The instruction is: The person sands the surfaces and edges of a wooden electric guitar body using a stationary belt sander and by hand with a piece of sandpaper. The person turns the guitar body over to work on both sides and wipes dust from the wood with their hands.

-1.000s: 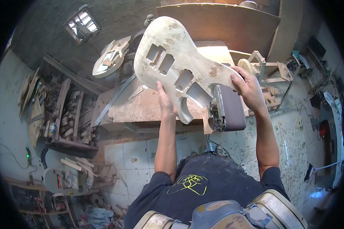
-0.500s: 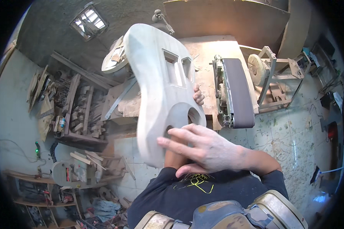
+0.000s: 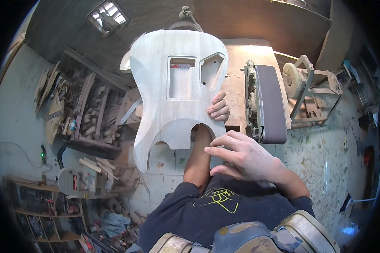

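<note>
Plainly, the left hand (image 3: 218,108) grips from behind: the left forearm (image 3: 198,164) rises from a dark sleeve (image 3: 183,195), shows through a cutaway, and the fingers come round the side edge, clamped on a pale guitar body (image 3: 179,110). Below those fingers and to their right, the right hand (image 3: 249,155) hangs back upward, its fingers loosely curved and the thumb set well apart from them. Its fingertips point toward the shorter horn, and I cannot tell whether they touch it.

The wood hides the left palm, and the right hand seems to cover the tip of that horn. Up and far to the left of the left fingers, a second pale body (image 3: 125,62) peeks out, mostly covered. The worktop (image 3: 236,84) beyond the fingers is partly blocked too, while a belt sander (image 3: 272,105) stands to their right.

The guitar body is held up mostly above and left of the left fingers, its broad face whitish with faint lengthwise grain. Up and left of them is a rectangular cavity (image 3: 182,82) with a stepped rim; directly above them, an angled cavity (image 3: 211,71) with small dark holes. Lower left of them, a shaded bevel sweeps into the longer, tapering horn
</note>
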Available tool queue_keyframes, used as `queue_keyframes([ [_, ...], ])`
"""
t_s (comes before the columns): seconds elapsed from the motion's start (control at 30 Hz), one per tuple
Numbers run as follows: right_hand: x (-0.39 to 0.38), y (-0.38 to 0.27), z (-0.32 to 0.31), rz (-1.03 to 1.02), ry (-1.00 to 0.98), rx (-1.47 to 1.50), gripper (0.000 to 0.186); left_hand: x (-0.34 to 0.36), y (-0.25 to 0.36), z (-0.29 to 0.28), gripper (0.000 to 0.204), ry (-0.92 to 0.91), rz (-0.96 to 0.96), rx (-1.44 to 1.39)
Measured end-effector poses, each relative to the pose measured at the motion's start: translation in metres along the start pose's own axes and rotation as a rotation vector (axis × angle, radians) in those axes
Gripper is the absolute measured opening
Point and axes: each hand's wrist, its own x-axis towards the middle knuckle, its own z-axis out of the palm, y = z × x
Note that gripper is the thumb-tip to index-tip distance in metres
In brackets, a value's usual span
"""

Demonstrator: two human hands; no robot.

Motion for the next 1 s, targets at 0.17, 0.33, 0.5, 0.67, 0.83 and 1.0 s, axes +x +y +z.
queue_keyframes([
  [0.17,0.0,0.006,-0.005,0.001,0.011,0.003,0.04,0.002,-0.001,-0.001,0.019,-0.018,-0.003,-0.069],
  [0.33,0.0,0.015,-0.013,0.069,-0.003,0.007,0.036,0.002,0.003,-0.005,0.018,-0.053,-0.049,-0.047],
  [0.5,0.0,0.029,-0.026,0.109,0.106,0.001,0.035,-0.004,0.008,-0.023,0.019,-0.165,-0.151,-0.033],
  [0.67,0.002,0.037,-0.047,0.237,0.207,-0.036,0.03,-0.004,0.002,-0.02,0.019,-0.173,-0.147,-0.065],
  [0.83,0.001,0.072,-0.065,0.339,0.397,-0.014,0.029,0.006,-0.003,-0.024,0.021,-0.253,-0.24,-0.053],
  [1.0,0.017,0.134,-0.094,0.451,0.695,-0.096,0.04,0.013,-0.016,-0.024,0.025,-0.291,-0.386,-0.112],
])
